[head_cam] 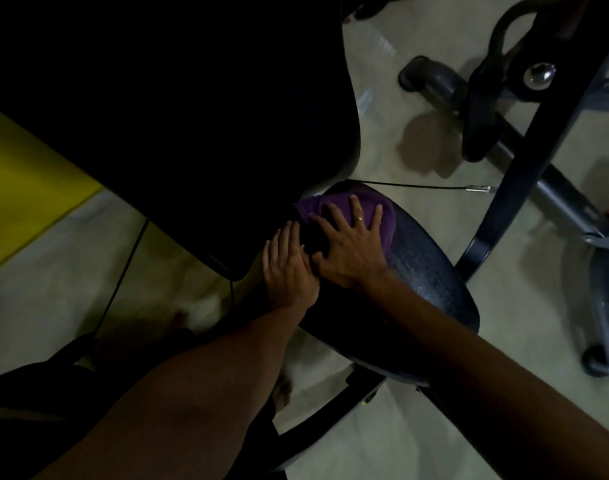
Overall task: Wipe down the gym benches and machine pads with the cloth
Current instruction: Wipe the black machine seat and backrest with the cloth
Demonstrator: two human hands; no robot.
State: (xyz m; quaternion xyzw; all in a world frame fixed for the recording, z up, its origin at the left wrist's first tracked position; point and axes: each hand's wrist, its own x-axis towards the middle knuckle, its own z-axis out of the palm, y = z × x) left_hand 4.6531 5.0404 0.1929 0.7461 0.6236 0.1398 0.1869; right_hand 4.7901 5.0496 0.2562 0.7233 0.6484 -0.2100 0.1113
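Note:
A purple cloth (386, 216) lies on the far end of a black seat pad (431, 282) in the middle of the view. My right hand (348, 244) presses flat on the cloth with fingers spread and straight. My left hand (287, 265) rests with straight fingers on the pad's left edge, right beside the right hand. A large black back pad (192, 116) rises behind the seat and fills the upper left; it is very dark.
Dark metal frame tubes (538, 161) and a chrome knob (540, 76) stand at the right. A thin cable (417, 185) runs from the seat to the frame. Pale floor (382, 98) surrounds the machine; a yellow surface (26, 188) sits at the left.

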